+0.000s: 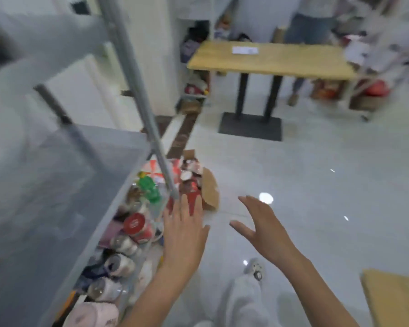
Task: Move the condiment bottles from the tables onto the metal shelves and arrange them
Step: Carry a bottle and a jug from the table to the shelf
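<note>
Bottles (137, 225) under metal shelf (57, 185), left hand (183, 234) and right hand (262, 230) spread, empty

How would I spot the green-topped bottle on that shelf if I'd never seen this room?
Find the grey metal shelf unit on the left; bottles and jars crowd its lower level. Near the far end, beside the grey metal post, stands the bottle with the bright green top, the only green one there.
</note>
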### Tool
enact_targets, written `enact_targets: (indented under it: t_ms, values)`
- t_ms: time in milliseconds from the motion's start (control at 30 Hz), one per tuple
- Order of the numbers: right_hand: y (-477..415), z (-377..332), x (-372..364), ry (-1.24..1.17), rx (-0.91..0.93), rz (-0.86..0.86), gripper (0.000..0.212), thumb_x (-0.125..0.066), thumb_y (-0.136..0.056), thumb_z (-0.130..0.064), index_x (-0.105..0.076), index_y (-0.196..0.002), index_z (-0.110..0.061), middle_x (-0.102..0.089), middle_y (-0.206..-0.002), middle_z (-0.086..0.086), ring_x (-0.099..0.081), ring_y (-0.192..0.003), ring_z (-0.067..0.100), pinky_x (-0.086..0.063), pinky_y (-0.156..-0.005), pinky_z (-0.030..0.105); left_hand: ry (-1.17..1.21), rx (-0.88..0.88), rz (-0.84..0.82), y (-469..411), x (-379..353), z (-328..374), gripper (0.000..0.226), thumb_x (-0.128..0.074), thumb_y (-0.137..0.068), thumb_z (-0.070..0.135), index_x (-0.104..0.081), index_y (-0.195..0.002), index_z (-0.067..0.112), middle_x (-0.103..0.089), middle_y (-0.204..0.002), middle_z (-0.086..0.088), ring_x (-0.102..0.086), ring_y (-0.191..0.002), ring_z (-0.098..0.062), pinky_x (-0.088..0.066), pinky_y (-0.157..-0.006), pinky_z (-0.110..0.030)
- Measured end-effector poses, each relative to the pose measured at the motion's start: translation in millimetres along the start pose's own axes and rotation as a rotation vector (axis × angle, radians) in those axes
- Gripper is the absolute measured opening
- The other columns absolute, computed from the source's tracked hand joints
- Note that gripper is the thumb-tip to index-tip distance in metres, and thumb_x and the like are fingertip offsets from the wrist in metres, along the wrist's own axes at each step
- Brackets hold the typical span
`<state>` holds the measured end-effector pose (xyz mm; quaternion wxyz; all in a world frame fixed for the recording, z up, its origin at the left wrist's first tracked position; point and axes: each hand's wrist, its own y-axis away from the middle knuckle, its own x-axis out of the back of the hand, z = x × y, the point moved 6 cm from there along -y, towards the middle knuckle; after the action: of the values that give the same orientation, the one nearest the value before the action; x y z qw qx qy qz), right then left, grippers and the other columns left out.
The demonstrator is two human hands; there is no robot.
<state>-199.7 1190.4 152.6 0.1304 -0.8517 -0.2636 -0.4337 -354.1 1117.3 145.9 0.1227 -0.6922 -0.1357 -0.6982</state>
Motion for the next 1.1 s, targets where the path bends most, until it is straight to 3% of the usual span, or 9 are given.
enact_targets:
  t_ms: [67, 167, 267, 433, 633, 900, 1100]
  values:
    - [48.5, 48.7, 3.1, 0.003, -0.203, 0.023, 0.068, -0.050, -0.088, -0.054, -0.029, -0.146, -0.024, -0.030, -0.152, -0.003, -0.024, -0.141, 0.013, -0.022, -0.111, 0.024, -0.003, -0.141, -0.078, 12.8, -16.4, 46.1, 0.079, -0.078, -0.069, 0.046, -0.052, -0.135, 0.013, -0.054, -0.132, -0.023, -0.056, -0.117, -0.038, -0.046, -0.096, -0.054]
    - [124.6, 103.3, 16.6, -0.013, -0.455, 0.096, 0.068, -0.048, -0.090, -0.052, -0.025, -0.148, -0.025, -0.026, -0.154, -0.004, -0.020, -0.142, 0.012, -0.020, -0.113, 0.025, -0.030, -0.373, -0.171, 36.8, -35.9, 113.9, 0.072, -0.045, -0.094, 0.050, -0.015, -0.152, 0.018, -0.022, -0.154, -0.020, -0.028, -0.140, -0.035, -0.022, -0.114, -0.052]
    - [201.4, 143.0, 31.4, -0.052, -0.679, 0.193, 0.068, -0.048, -0.090, -0.054, -0.024, -0.148, -0.027, -0.025, -0.154, -0.006, -0.021, -0.142, 0.011, -0.022, -0.114, 0.027, -0.081, -0.602, -0.221, 61.1, -45.5, 178.5, 0.068, -0.023, -0.100, 0.049, 0.012, -0.150, 0.019, 0.002, -0.159, -0.015, -0.004, -0.146, -0.030, -0.005, -0.117, -0.049]
    - [309.9, 186.7, 58.7, -0.089, -0.929, 0.371, 0.066, -0.051, -0.090, -0.050, -0.032, -0.145, -0.020, -0.035, -0.149, 0.000, -0.030, -0.137, 0.016, -0.026, -0.111, 0.028, -0.108, -0.862, -0.244, 100.1, -46.3, 276.6, 0.067, -0.021, -0.100, 0.049, 0.012, -0.150, 0.019, 0.002, -0.159, -0.012, -0.003, -0.147, -0.029, -0.005, -0.117, -0.049]
    - [401.2, 227.9, 85.8, -0.099, -1.135, 0.479, 0.063, -0.054, -0.089, -0.048, -0.033, -0.143, -0.023, -0.041, -0.144, -0.001, -0.035, -0.133, 0.016, -0.033, -0.106, 0.029, -0.074, -1.055, -0.224, 147.4, -39.3, 379.3, 0.070, -0.028, -0.098, 0.052, 0.005, -0.151, 0.020, -0.007, -0.158, -0.011, -0.012, -0.145, -0.029, -0.013, -0.117, -0.045]
    - [442.2, 301.5, 116.1, -0.224, -1.163, 0.494, 0.067, -0.057, -0.090, -0.043, -0.029, -0.146, -0.021, -0.033, -0.150, -0.001, -0.030, -0.138, 0.016, -0.030, -0.109, 0.032, 0.112, -1.026, -0.305, 164.4, -51.5, 471.7, 0.077, -0.051, -0.092, 0.048, -0.010, -0.150, 0.020, -0.029, -0.151, -0.008, -0.032, -0.135, -0.026, -0.031, -0.106, -0.034]
    - [428.6, 354.0, 138.3, -0.257, -1.085, 0.513, 0.073, -0.062, -0.088, -0.038, -0.026, -0.148, -0.021, -0.033, -0.151, -0.002, -0.035, -0.135, 0.016, -0.035, -0.102, 0.028, 0.415, -0.710, -0.433, 119.1, -59.4, 507.9, 0.095, -0.070, -0.082, 0.039, -0.007, -0.151, 0.019, -0.033, -0.149, -0.010, -0.037, -0.133, -0.028, -0.040, -0.102, -0.041]
